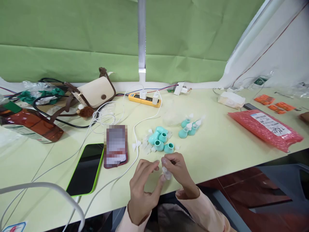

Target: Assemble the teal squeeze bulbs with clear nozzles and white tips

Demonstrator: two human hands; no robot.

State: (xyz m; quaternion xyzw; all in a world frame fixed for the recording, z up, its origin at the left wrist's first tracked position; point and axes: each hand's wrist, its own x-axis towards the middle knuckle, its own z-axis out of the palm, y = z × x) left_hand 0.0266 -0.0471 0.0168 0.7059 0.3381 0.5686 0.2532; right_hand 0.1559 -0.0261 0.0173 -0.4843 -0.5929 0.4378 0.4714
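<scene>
My right hand pinches a small translucent whitish plastic piece over the table's front edge. Beside it is my left hand, its fingers and thumb apart, the thumb tip against the same piece. Just beyond the hands lies a group of glossy turquoise bulb-shaped pieces, among them an open-mouthed one. Several small white translucent pieces are scattered around them. Farther right is a second cluster of turquoise bulbs with white tips fitted in or lying against them.
To the left lie a green-edged phone, another phone and white cables. Behind are a yellow power strip, a cream handbag and a large reddish-brown bottle. A pink bubble-wrap parcel is at right.
</scene>
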